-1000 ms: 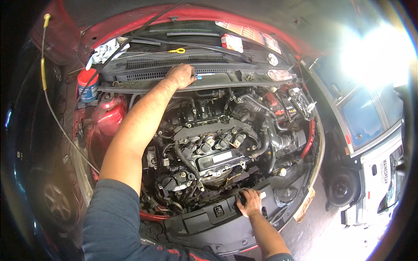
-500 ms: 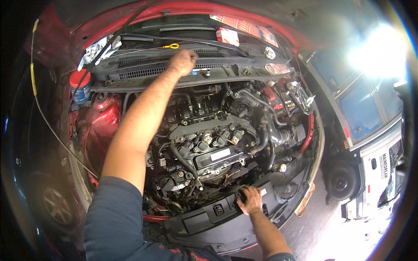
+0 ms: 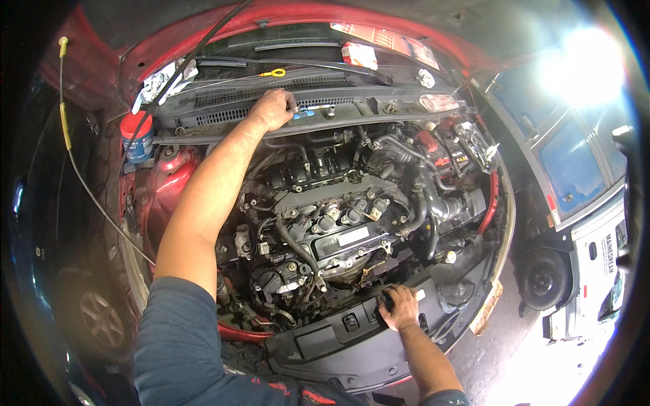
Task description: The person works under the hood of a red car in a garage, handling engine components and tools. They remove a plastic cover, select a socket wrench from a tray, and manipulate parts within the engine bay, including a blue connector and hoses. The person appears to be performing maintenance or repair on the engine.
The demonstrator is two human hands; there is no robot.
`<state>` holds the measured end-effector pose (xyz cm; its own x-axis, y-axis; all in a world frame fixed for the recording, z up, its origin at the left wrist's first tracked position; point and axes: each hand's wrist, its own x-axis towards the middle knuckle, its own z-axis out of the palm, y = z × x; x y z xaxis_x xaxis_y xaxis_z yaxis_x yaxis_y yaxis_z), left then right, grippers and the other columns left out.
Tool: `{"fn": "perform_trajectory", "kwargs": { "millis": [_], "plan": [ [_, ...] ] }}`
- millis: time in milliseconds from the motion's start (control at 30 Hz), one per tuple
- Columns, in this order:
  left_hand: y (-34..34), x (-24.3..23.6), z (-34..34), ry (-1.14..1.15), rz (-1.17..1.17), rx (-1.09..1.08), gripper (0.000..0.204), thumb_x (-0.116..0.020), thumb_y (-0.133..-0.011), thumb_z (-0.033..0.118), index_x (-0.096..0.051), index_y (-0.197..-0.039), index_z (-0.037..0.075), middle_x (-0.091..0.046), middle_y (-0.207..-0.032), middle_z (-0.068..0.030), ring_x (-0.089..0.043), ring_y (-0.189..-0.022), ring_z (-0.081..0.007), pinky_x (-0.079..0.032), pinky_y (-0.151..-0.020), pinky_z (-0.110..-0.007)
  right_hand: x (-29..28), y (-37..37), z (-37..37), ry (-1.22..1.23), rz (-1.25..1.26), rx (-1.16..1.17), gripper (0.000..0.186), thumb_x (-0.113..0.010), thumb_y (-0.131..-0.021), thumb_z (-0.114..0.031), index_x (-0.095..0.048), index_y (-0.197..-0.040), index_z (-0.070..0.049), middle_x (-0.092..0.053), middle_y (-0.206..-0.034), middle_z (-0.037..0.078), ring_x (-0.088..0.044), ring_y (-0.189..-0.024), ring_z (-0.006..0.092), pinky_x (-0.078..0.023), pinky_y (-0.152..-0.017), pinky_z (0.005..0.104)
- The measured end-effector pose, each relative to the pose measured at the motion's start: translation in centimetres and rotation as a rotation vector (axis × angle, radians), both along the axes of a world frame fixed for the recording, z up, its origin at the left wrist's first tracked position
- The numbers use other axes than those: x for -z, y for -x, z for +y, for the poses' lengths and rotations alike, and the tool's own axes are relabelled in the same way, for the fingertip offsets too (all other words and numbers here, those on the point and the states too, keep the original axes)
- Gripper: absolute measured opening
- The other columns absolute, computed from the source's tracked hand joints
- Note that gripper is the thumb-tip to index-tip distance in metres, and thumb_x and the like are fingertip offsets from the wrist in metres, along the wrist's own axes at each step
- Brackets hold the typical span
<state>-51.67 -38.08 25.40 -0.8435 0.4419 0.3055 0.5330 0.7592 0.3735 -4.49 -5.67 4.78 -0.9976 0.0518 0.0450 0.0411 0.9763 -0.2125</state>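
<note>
Curled fingers on the left hand (image 3: 274, 109) sit at the left end of a blue-handled tool (image 3: 306, 113) on the black cowl (image 3: 349, 116); whether they pinch it, I cannot tell. Farther right, past the exposed engine (image 3: 345, 247), the right hand (image 3: 402, 308) rests on the front panel (image 3: 369, 357), grip unclear.

So your left hand (image 3: 274, 109) is way up on the black cowl panel (image 3: 230, 116), fingers curled right by the blue end of a silver tool (image 3: 317, 109); can't tell if you're gripping it. Your right hand (image 3: 402, 309) is down on the black front cover (image 3: 325, 346), fingers bent over its engine-side edge. The open engine (image 3: 345, 233) sits between those 2 hands. Yellow-ringed dipstick (image 3: 273, 72) is lying just past your left hand, and a red-lidded blue tub (image 3: 139, 141) is parked off to the left.
</note>
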Motion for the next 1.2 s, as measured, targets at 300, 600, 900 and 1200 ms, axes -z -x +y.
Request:
{"fn": "perform_trajectory", "kwargs": {
  "millis": [300,600,900,1200],
  "plan": [
    [0.5,1.2,2.3,0.089,-0.019,0.082,0.023,-0.073,-0.077,0.018,-0.072,-0.099,0.009,-0.072,-0.106,-0.0167,-0.068,-0.105,-0.0334,-0.054,-0.093,-0.045,-0.1,0.0,-0.1,0.059,-0.006,0.01,0.045,-0.07,-0.076,-0.036,-0.069,-0.113,-0.011,-0.064,-0.125,0.01,-0.054,-0.123,0.0303,-0.033,-0.111,0.0459],
    [-0.1,0.9,1.4,-0.109,-0.052,-0.023,0.027,-0.081,-0.073,0.022,-0.071,-0.094,0.009,-0.072,-0.101,-0.0137,-0.069,-0.098,-0.0305,-0.055,-0.09,-0.041,0.2,0.2,-0.2,0.023,-0.013,0.013,0.044,-0.07,-0.075,-0.031,-0.068,-0.113,-0.01,-0.064,-0.122,0.01,-0.053,-0.121,0.0293,-0.033,-0.111,0.0457],
    [-0.4,0.5,-6.2,-0.116,0.001,-0.176,0.027,-0.078,-0.075,0.027,-0.07,-0.092,0.006,-0.072,-0.099,-0.0166,-0.069,-0.098,-0.0325,-0.055,-0.087,-0.041,-0.2,0.0,-0.1,0.046,-0.011,0.005,0.042,-0.071,-0.075,-0.031,-0.068,-0.113,-0.011,-0.063,-0.122,0.009,-0.053,-0.121,0.029,-0.033,-0.111,0.0452],
    [-1.6,0.6,-11.0,0.152,-0.048,-0.289,0.027,-0.071,-0.079,0.019,-0.071,-0.105,0.012,-0.072,-0.11,-0.0142,-0.067,-0.109,-0.0317,-0.053,-0.095,-0.045,0.2,0.0,-0.1,0.034,0.013,0.009,0.042,-0.071,-0.077,-0.033,-0.068,-0.115,-0.014,-0.064,-0.122,0.008,-0.054,-0.122,0.0288,-0.033,-0.111,0.0462]
  ]
}}
